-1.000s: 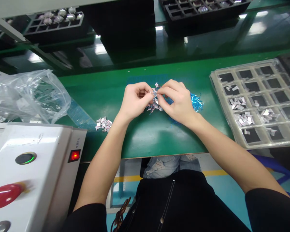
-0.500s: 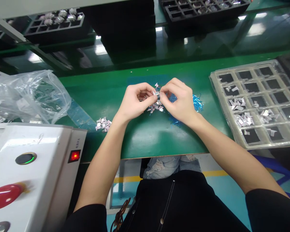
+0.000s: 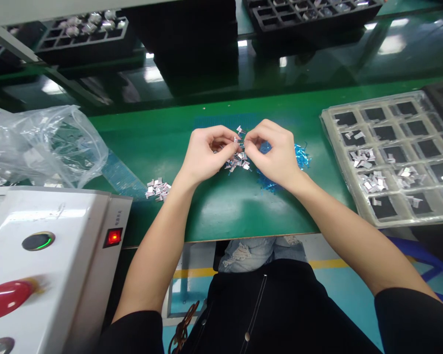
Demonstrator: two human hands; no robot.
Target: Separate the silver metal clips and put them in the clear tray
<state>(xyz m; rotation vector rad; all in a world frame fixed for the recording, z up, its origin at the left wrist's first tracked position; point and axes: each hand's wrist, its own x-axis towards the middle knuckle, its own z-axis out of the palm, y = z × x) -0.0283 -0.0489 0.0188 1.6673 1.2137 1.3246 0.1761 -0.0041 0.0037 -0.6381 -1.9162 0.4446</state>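
Left fingers: thumb and index of the left hand [image 3: 205, 152] pinched together on a small silvery piece [image 3: 237, 140], centre of frame.
Right fingers: thumb and index of the right hand [image 3: 275, 147] drawn close together at the piece's right end; whether they grip it, cannot tell.
Piece vs. fingers: lies in the narrow space between the two sets of fingertips; left hand to its left, right hand to its right, both about equally near.
Long axis: appears to run left to right, fingertip to fingertip; too small to be sure.
Below fingertips: heap of similar pieces [image 3: 239, 163], partly covered by the left fingers.
Above fingertips: lone piece [image 3: 239, 129], apart from the heap.
Beside right hand: tangle of blue strips [image 3: 301, 155], part of it behind the hand.
Beside left forearm: second heap [image 3: 157, 189], centre-left of frame, right edge close against the arm's outline.
Right of frame: compartment tray [image 3: 340, 152], loose pieces in several cells; cut off at the frame edge.
Hard to make out: curled left fingers, mostly shadowed; contents of the clear bag [image 3: 51, 142], blurred by glare.
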